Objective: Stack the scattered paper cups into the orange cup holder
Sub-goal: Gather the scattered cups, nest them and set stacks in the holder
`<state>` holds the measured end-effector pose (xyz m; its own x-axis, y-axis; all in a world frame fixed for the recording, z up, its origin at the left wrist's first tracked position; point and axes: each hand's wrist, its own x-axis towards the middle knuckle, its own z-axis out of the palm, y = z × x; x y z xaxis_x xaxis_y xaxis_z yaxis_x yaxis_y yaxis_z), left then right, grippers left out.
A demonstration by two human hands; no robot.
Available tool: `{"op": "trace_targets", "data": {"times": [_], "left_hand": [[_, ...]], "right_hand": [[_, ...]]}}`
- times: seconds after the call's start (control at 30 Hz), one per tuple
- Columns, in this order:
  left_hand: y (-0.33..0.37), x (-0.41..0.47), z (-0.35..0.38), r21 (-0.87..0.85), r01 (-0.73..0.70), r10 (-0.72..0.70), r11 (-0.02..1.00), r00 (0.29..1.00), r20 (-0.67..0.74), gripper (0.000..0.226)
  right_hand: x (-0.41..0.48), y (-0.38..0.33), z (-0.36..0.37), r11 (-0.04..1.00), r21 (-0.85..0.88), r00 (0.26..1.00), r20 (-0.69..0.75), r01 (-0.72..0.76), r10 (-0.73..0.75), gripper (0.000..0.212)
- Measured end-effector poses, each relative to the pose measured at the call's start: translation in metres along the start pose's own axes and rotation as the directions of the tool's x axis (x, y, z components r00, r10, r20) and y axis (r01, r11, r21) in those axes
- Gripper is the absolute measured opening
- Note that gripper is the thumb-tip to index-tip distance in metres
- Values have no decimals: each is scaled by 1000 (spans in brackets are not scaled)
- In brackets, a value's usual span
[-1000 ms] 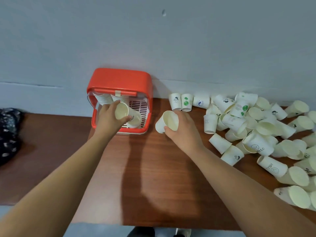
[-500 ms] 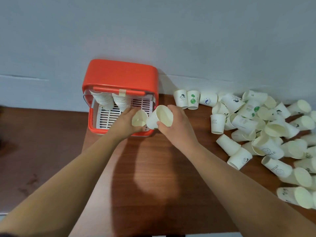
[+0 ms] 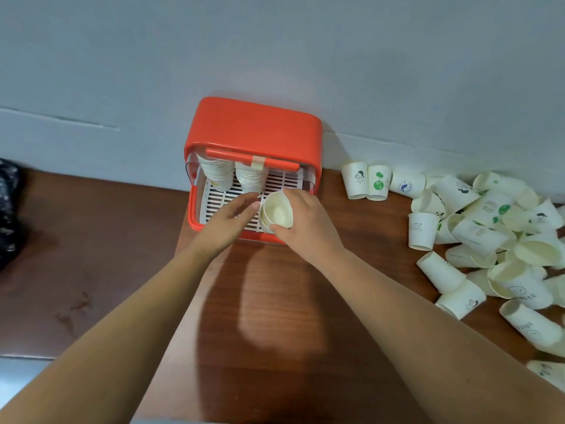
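Tabletop (image 3: pixel 275 301): held cups (image 3: pixel 276 213) now together

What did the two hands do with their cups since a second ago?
The right hand carried its cup left to the front of the orange cup holder. The two cups were pushed together there, and the right hand now holds the nested cups. The left hand let go; its fingers lie straight beside the rim. The two stacks in the holder and the scattered cups stayed put.
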<state>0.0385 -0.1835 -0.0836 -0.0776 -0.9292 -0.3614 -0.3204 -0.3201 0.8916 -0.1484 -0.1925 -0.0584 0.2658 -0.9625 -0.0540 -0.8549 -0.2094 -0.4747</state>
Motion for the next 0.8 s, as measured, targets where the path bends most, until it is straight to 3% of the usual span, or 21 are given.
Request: {"op": "trace_targets", "data": {"times": [0.13,0.2,0.53,0.67,0.8], "left_hand": [[-10,9,6,110,-90,80,990,992,96,48],[-14,12,10,169,-121,109,978,991,79,53],[-18,4,24,233,-114,116,966,993,4,51],[-17,-24,29,282,-37,72,959,991,-115,45],[-13,-56,55,310,-26,45,950,998,-53,25]], "right_hand": [[3,9,10,998,16,992,118,-53,51,73],[3,15,13,993,41,982,159,-110,102,73],[-11,23,19,966,199,986,59,-167,158,65],[-53,39,-7,964,151,976,61,-217,210,59],[-119,83,-38,939,49,937,106,-341,334,62]]}}
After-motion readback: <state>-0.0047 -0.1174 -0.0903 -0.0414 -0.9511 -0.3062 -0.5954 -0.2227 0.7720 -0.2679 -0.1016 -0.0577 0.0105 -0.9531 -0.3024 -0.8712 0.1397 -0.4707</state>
